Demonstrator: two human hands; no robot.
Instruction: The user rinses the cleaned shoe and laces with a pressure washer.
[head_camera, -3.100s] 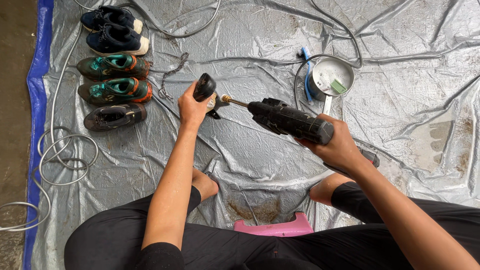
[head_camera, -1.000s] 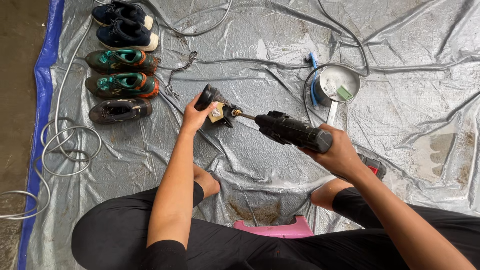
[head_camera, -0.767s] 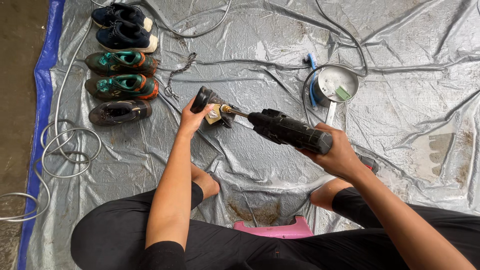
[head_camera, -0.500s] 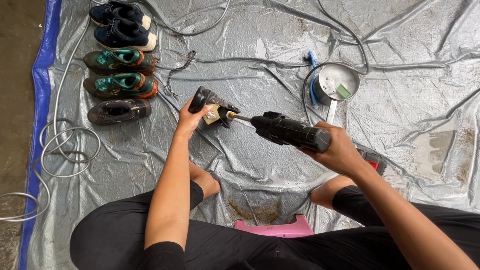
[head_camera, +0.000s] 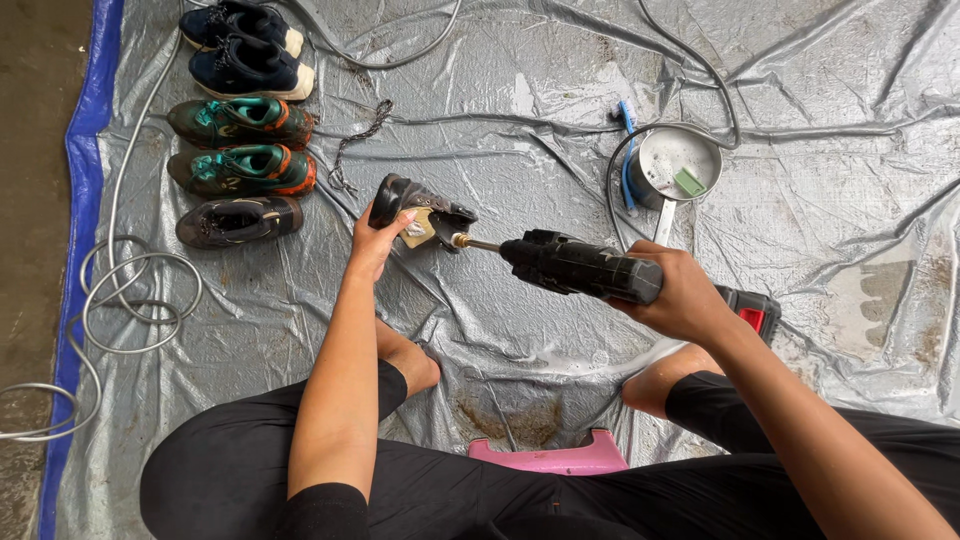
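Head view. Left hand (head_camera: 375, 235) grips a dark shoe (head_camera: 415, 208), held off the tarp (head_camera: 520, 90) with its pale inner side turned toward the tool. Right hand (head_camera: 680, 295) is closed round the black body of a spray gun (head_camera: 580, 265); its brass nozzle (head_camera: 470, 242) points at the shoe, tip just beside it, contact not resolvable. A red-and-black block (head_camera: 755, 310) sits at the gun's rear. Row of shoes at upper left: two navy (head_camera: 245, 45), two green-orange (head_camera: 240, 145), one dark (head_camera: 238, 220). Metal pot (head_camera: 672, 165) with sudsy water and a green bit, blue brush (head_camera: 626, 150) against it. Hose (head_camera: 130, 300) coiled at the tarp's left edge. Pink stool (head_camera: 550, 460) below.
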